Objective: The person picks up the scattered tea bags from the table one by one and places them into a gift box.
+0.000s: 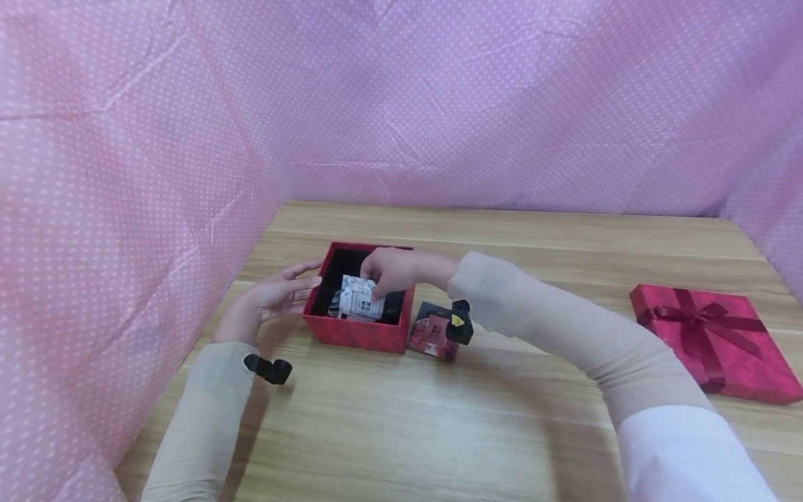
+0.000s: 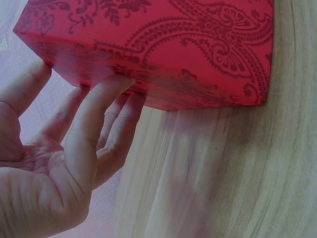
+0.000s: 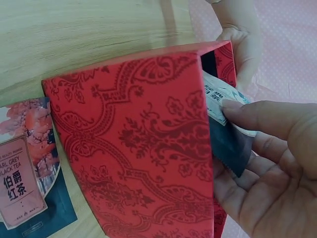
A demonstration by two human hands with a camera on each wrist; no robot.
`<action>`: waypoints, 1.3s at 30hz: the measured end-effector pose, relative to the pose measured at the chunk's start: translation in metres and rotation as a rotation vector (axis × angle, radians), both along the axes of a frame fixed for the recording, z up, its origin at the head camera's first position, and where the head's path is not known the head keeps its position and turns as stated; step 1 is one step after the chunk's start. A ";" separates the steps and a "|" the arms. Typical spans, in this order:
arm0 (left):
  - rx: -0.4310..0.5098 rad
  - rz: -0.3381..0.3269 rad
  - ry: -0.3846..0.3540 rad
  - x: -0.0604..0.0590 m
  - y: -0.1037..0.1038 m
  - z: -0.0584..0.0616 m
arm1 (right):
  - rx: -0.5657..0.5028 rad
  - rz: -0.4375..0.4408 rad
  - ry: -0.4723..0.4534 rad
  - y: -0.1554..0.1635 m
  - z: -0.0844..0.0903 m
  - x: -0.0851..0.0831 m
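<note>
A red patterned gift box (image 1: 357, 336) with a dark inside stands lidless on the table. My right hand (image 1: 392, 270) reaches over its right wall and pinches a pale and dark tea bag packet (image 3: 229, 131) between thumb and fingers, at the box's opening. More packets (image 1: 334, 305) lie partly hidden inside. My left hand (image 1: 282, 293) is at the box's left side, its fingertips (image 2: 119, 83) touching the wall with the fingers extended. On the table just right of the box lies an Earl Grey black tea packet (image 3: 25, 173), pink and dark.
The red box lid (image 1: 740, 348) with a dark ribbon bow lies at the far right of the wooden table (image 1: 439, 432). Pink dotted cloth (image 1: 439, 104) hangs behind the table and along its left side.
</note>
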State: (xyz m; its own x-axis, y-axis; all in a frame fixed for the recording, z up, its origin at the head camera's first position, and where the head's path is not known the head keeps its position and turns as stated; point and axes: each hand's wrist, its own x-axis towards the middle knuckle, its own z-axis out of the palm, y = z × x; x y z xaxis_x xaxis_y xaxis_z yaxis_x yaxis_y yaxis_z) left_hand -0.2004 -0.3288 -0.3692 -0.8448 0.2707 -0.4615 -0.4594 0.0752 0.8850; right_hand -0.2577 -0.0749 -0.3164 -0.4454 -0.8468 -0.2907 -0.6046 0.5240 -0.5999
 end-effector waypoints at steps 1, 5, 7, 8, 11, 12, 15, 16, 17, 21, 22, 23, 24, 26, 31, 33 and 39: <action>0.004 -0.002 0.001 0.000 0.000 0.000 | 0.006 0.008 0.003 0.000 0.000 0.001; 0.014 -0.004 0.001 0.001 0.001 0.001 | 0.032 0.028 0.005 0.000 -0.001 0.003; 0.020 -0.002 0.001 0.001 0.001 0.000 | 0.045 0.032 0.001 0.001 -0.001 0.004; 0.023 0.000 0.001 0.001 0.001 0.000 | 0.050 0.036 0.005 0.001 -0.002 0.005; 0.032 0.002 0.005 0.001 0.000 -0.001 | 0.063 0.045 0.016 0.001 -0.003 0.006; 0.034 0.004 0.004 0.001 0.000 -0.002 | 0.066 0.044 0.020 0.001 -0.003 0.006; 0.033 0.004 0.003 0.001 -0.001 -0.003 | 0.074 0.040 0.037 0.001 -0.002 0.006; 0.031 0.003 0.003 0.001 -0.001 -0.003 | 0.077 0.035 0.042 0.001 -0.002 0.007; 0.027 0.000 0.004 0.001 -0.001 -0.003 | 0.079 0.027 0.048 0.001 -0.001 0.007; 0.024 -0.003 0.005 0.000 0.000 -0.004 | 0.078 -0.009 0.073 0.004 0.003 0.011; 0.025 -0.001 0.004 0.000 0.000 -0.004 | 0.075 -0.018 0.082 0.004 0.004 0.012; 0.024 -0.001 0.005 0.000 -0.001 -0.004 | 0.072 -0.023 0.092 0.005 0.005 0.013; 0.026 0.002 0.003 0.000 -0.001 -0.004 | 0.069 -0.027 0.100 0.006 0.005 0.013; 0.028 0.005 0.003 0.001 -0.001 -0.004 | 0.054 -0.035 0.114 0.009 0.007 0.014; 0.029 0.010 0.001 0.001 0.000 -0.004 | -0.033 -0.052 0.119 0.018 0.008 0.015; 0.026 0.010 0.002 0.001 0.000 -0.003 | -0.074 -0.060 0.111 0.023 0.009 0.015; 0.030 0.016 0.003 0.001 0.001 -0.002 | -0.172 -0.138 0.104 0.037 0.007 0.017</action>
State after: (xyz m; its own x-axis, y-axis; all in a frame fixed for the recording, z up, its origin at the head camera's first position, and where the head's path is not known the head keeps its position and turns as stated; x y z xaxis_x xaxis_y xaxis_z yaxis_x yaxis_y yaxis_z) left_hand -0.1994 -0.3279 -0.3713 -0.8503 0.2710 -0.4511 -0.4580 0.0411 0.8880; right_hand -0.2403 -0.0382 -0.3093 -0.5802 -0.8090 -0.0942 -0.5975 0.5013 -0.6258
